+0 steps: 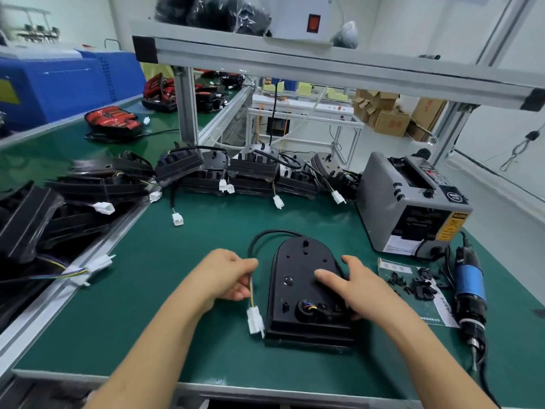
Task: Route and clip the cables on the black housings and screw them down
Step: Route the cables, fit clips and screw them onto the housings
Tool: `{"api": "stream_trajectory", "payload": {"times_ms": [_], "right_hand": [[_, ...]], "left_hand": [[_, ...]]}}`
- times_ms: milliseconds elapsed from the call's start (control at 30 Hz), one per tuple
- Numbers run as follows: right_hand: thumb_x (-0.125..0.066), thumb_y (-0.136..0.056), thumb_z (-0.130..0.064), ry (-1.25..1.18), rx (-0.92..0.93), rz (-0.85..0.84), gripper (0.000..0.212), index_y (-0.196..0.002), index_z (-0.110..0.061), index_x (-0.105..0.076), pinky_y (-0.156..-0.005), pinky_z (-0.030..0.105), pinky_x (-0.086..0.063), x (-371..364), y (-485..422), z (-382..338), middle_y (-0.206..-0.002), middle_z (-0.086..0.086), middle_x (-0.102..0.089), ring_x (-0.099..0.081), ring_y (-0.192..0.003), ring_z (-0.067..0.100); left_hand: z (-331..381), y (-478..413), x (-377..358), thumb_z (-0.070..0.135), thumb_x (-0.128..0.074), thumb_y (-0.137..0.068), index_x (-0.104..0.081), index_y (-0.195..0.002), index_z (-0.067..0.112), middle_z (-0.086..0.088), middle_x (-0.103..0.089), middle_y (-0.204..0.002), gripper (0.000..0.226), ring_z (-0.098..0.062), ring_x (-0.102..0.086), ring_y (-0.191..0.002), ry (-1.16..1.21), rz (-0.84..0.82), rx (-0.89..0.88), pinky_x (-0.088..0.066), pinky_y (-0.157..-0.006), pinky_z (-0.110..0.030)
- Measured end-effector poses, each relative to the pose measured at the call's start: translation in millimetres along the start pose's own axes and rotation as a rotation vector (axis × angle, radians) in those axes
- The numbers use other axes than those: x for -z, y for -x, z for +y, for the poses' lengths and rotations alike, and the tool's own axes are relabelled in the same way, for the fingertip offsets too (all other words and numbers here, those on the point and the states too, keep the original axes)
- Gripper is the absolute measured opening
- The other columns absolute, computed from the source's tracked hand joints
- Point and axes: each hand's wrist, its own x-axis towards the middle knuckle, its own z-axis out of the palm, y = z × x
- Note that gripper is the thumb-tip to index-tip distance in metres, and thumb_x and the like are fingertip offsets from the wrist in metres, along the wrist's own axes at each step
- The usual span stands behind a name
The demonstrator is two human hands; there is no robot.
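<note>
A black housing (298, 270) lies flat on the green mat in front of me, its rounded end pointing away. Its black cable (265, 235) loops out from the far end and comes down the left side. My left hand (227, 274) pinches that cable just above the yellow wires and the white connector (255, 320), which hangs beside the housing's left edge. My right hand (352, 286) rests on the housing's right side, thumb on top, fingers curled round its right edge by the cable outlet (306, 309).
Several more black housings (250, 169) with white plugs lie across the back and left. A grey tape dispenser (410, 202) stands at the right. A blue electric screwdriver (469, 293) and small black clips (418, 286) on a sheet lie right of the housing.
</note>
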Motion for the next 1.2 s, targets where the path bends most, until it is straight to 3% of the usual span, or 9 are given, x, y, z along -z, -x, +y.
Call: {"api": "stream_trajectory", "payload": {"times_ms": [167, 333, 400, 467, 667, 867, 967, 1100, 1200], "right_hand": [[-0.052, -0.080, -0.066, -0.016, 0.032, 0.005, 0.065, -0.129, -0.024, -0.044, -0.081, 0.037, -0.053, -4.9, -4.4, -1.6, -0.100, -0.009, -0.050, -0.056, -0.094, 0.016], [-0.053, -0.079, -0.067, -0.022, 0.067, 0.030, 0.050, -0.115, -0.032, -0.050, -0.073, 0.029, -0.042, -10.8, -6.8, -3.9, -0.097, -0.013, -0.053, -0.054, -0.091, 0.011], [-0.054, -0.079, -0.065, -0.044, 0.074, 0.035, 0.040, -0.107, -0.037, -0.047, -0.071, 0.028, -0.041, -11.9, -8.7, -4.2, -0.096, -0.014, -0.054, -0.055, -0.089, 0.010], [-0.055, -0.080, -0.063, -0.078, 0.084, 0.027, 0.032, -0.101, -0.040, -0.044, -0.067, 0.026, -0.040, -12.4, -11.6, -4.6, -0.093, -0.016, -0.054, -0.055, -0.087, 0.008], [-0.060, -0.086, -0.047, -0.245, 0.084, 0.028, 0.026, -0.103, -0.028, -0.060, -0.079, 0.030, -0.045, -7.9, -24.8, -8.2, -0.099, -0.010, -0.065, -0.062, -0.092, 0.013], [-0.062, -0.089, -0.031, -0.352, 0.118, 0.015, 0.014, -0.077, -0.027, -0.068, -0.064, 0.022, -0.048, -6.7, -29.9, -16.5, -0.071, -0.014, -0.070, -0.066, -0.071, 0.006], [-0.062, -0.089, -0.030, -0.394, 0.131, 0.008, 0.015, -0.079, -0.024, -0.072, -0.075, 0.031, -0.052, -8.5, -31.4, -20.7, -0.072, -0.010, -0.073, -0.069, -0.074, 0.013], [-0.064, -0.088, -0.027, -0.452, 0.205, 0.014, 0.017, -0.074, -0.032, -0.071, -0.067, 0.025, -0.047, -3.5, -33.9, -30.8, -0.075, -0.018, -0.072, -0.067, -0.067, 0.000], [-0.062, -0.089, -0.030, -0.357, 0.257, 0.023, 0.019, -0.074, -0.038, -0.069, -0.070, 0.023, -0.045, -3.6, -39.1, -41.4, -0.080, -0.025, -0.071, -0.065, -0.073, -0.005]], "left_hand": [[-4.8, 15.3, -27.0, 0.018, -0.049, -0.095, -0.060, -0.081, 0.002, -0.004, -0.062, -0.070, 0.024, -0.018, -0.061, -0.054, -0.182, 0.033, -0.127, -0.057, -0.059, -0.033], [2.3, 41.9, -37.3, 0.040, -0.039, -0.096, -0.049, -0.075, 0.014, -0.004, -0.049, -0.089, 0.035, -0.025, -0.049, -0.094, -0.505, -0.046, -0.227, -0.044, -0.085, -0.035], [1.7, 51.0, -47.3, 0.040, -0.037, -0.097, -0.053, -0.098, 0.020, -0.005, -0.044, -0.113, 0.026, -0.023, -0.038, -0.117, -0.425, -0.091, -0.174, -0.036, -0.100, -0.037], [-1.3, 57.5, -54.2, 0.037, -0.035, -0.098, -0.045, -0.126, 0.025, 0.000, -0.036, -0.127, 0.032, -0.016, -0.037, -0.121, -0.242, -0.085, -0.154, -0.035, -0.097, -0.030], [-11.2, 57.9, -53.0, 0.015, -0.045, -0.098, -0.062, -0.111, 0.030, 0.011, -0.064, -0.117, 0.026, -0.003, -0.066, -0.094, 0.384, -0.172, -0.140, -0.051, -0.069, -0.015], [-14.3, 62.3, -51.3, 0.008, -0.054, -0.095, -0.056, -0.124, 0.019, 0.015, -0.074, -0.091, 0.031, 0.004, -0.068, -0.077, 0.637, -0.177, -0.098, -0.050, -0.055, -0.010], [-15.2, 63.3, -51.6, 0.012, -0.060, -0.092, -0.046, -0.137, 0.025, 0.013, -0.072, -0.102, 0.048, -0.004, -0.070, -0.088, 0.692, -0.175, -0.094, -0.054, -0.064, -0.017], [-16.3, 65.5, -56.8, 0.014, -0.062, -0.091, -0.037, -0.142, 0.034, 0.009, -0.065, -0.122, 0.060, -0.016, -0.065, -0.108, 0.703, -0.127, -0.128, -0.046, -0.101, -0.042], [-18.0, 65.0, -57.6, 0.014, -0.064, -0.090, -0.034, -0.144, 0.035, 0.010, -0.066, -0.120, 0.066, -0.026, -0.062, -0.112, 0.756, -0.050, -0.094, -0.042, -0.103, -0.053]]}}
